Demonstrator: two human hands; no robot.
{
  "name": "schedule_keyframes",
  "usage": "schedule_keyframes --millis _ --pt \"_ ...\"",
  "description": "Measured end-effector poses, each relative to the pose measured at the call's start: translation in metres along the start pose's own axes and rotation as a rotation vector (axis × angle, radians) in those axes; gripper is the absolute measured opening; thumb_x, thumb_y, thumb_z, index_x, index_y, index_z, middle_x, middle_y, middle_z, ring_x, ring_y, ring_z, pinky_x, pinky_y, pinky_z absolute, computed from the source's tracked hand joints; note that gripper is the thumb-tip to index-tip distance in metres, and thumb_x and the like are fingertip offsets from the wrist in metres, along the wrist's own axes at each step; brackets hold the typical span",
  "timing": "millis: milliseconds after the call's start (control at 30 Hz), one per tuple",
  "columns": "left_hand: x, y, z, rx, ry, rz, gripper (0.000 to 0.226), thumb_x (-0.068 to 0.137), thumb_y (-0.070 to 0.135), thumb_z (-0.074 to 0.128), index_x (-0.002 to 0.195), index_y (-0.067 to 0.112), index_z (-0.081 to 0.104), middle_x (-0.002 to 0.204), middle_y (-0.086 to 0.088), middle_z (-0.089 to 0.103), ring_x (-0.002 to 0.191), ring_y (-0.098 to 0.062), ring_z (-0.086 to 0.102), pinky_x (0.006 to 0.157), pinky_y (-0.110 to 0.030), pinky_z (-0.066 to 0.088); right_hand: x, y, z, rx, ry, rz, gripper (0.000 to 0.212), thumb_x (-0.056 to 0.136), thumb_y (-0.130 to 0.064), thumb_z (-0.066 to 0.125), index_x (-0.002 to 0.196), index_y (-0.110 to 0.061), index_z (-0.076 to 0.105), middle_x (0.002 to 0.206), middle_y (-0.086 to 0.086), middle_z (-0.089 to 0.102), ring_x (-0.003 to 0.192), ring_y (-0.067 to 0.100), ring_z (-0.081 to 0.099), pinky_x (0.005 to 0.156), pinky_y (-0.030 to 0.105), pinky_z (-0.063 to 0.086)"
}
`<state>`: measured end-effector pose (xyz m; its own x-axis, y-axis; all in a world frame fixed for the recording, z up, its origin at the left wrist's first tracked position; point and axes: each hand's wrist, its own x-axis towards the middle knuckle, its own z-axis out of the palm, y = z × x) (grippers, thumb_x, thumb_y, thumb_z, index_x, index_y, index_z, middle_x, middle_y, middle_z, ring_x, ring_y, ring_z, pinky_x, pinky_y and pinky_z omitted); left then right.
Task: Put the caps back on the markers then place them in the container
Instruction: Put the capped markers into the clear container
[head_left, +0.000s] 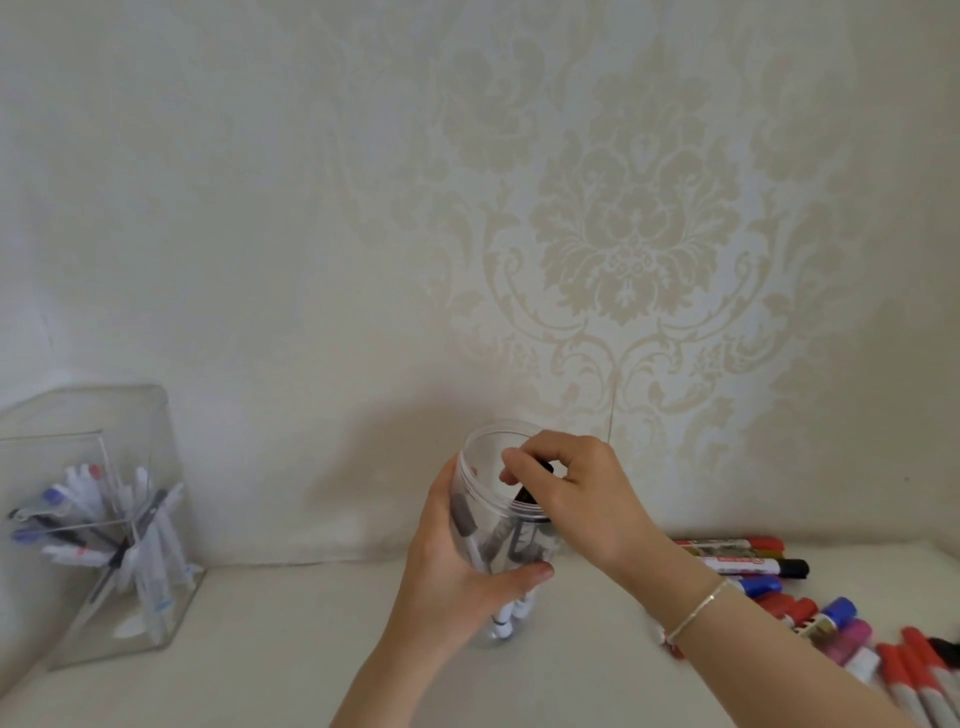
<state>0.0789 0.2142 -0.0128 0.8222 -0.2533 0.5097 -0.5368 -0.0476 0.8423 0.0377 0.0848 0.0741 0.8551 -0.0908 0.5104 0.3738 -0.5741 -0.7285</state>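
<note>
A clear round plastic container (480, 452) stands on the white table with a few markers inside it. My left hand (457, 561) grips its side, thumb across the front. My right hand (566, 483) is over the container's mouth and pinches the top of a black-capped marker (524, 499) that hangs inside the rim. A heap of loose markers (810, 613) with red, blue, black and pink caps lies on the table to the right, behind my right forearm.
A square clear acrylic box (130, 415) holding several pens stands at the far left against the wall. Patterned wallpaper rises right behind the table. My right wrist wears a thin bracelet (696, 610).
</note>
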Motion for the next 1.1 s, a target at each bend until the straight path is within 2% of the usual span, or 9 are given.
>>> schedule_keyframes --millis 133,267,367,500,633,733,800,933,1100 --pt "0.001 -0.001 0.001 0.012 -0.006 0.018 0.099 0.053 0.013 0.093 0.119 0.056 0.033 0.110 0.047 0.048 0.109 0.020 0.045 0.080 0.001 0.038 -0.001 -0.002 -0.002 0.002 0.005 0.004 0.025 0.092 -0.023 0.056 0.075 -0.014 0.073 0.074 -0.004 0.070 0.075 0.002 0.062 0.069 0.012 0.046" --pt "0.008 0.010 0.006 0.008 -0.044 0.064 0.104 0.051 0.019 0.094 0.128 0.052 0.032 0.119 0.039 0.048 0.118 0.013 0.046 0.091 -0.008 0.042 -0.003 -0.009 -0.021 0.144 0.058 0.007 0.022 0.093 -0.012 0.052 0.104 -0.023 0.068 0.075 -0.001 0.070 0.079 0.007 0.064 0.076 0.014 0.048" --pt "0.018 0.022 0.021 -0.010 -0.096 0.105 0.114 0.047 0.032 0.093 0.140 0.039 0.028 0.134 0.019 0.047 0.128 -0.002 0.046 0.104 -0.032 0.043 -0.008 -0.017 -0.052 0.215 0.049 0.018 0.024 0.086 0.002 0.058 0.092 -0.017 0.071 0.074 0.000 0.072 0.080 0.008 0.066 0.081 0.015 0.049" --pt "0.025 0.039 0.055 0.022 -0.180 0.181 0.120 0.044 0.045 0.090 0.144 0.027 0.026 0.140 0.009 0.043 0.131 -0.005 0.042 0.107 -0.030 0.040 -0.025 -0.019 -0.111 0.440 0.328 0.133 0.020 0.086 0.004 0.054 0.082 -0.007 0.071 0.070 0.009 0.069 0.074 0.018 0.067 0.084 0.026 0.054" --pt "0.020 0.050 0.091 0.090 -0.267 0.267 0.120 0.044 0.056 0.085 0.144 0.027 0.025 0.139 0.004 0.041 0.128 -0.005 0.043 0.100 -0.011 0.037 -0.054 0.011 -0.163 0.025 0.383 0.424 0.022 0.082 0.002 0.056 0.084 -0.015 0.069 0.084 0.009 0.070 0.081 0.019 0.063 0.087 0.037 0.055" --pt "0.011 0.054 0.114 0.103 -0.299 0.320 0.121 0.045 0.060 0.082 0.146 0.024 0.024 0.137 0.000 0.042 0.126 -0.006 0.044 0.098 -0.006 0.035 -0.085 0.042 -0.194 -0.391 0.147 0.670 0.035 0.085 -0.004 0.056 0.118 -0.014 0.059 0.115 0.011 0.060 0.088 0.020 0.055 0.074 0.030 0.047" --pt "0.004 0.057 0.125 0.089 -0.304 0.344 0.120 0.045 0.060 0.083 0.145 0.026 0.025 0.134 0.002 0.045 0.124 -0.003 0.045 0.096 -0.005 0.034 -0.105 0.061 -0.209 -0.573 0.009 0.801 0.048 0.088 -0.009 0.055 0.134 -0.011 0.043 0.126 0.013 0.052 0.094 0.022 0.051 0.077 0.028 0.042" --pt "-0.010 0.062 0.145 0.029 -0.310 0.368 0.110 0.045 0.060 0.083 0.137 0.046 0.023 0.131 0.004 0.047 0.122 0.000 0.046 0.095 -0.007 0.037 -0.139 0.102 -0.234 -0.729 0.025 1.021 0.059 0.091 -0.021 0.051 0.143 -0.008 0.027 0.141 0.019 0.038 0.124 0.034 0.045 0.096 0.037 0.043" --pt "-0.017 0.065 0.165 -0.025 -0.326 0.360 0.111 0.044 0.060 0.083 0.135 0.048 0.021 0.126 0.009 0.050 0.120 -0.002 0.050 0.096 -0.010 0.040 -0.159 0.139 -0.252 -0.698 0.093 1.203 0.077 0.089 -0.043 0.055 0.146 -0.004 0.020 0.147 0.019 0.032 0.130 0.036 0.039 0.104 0.042 0.040"
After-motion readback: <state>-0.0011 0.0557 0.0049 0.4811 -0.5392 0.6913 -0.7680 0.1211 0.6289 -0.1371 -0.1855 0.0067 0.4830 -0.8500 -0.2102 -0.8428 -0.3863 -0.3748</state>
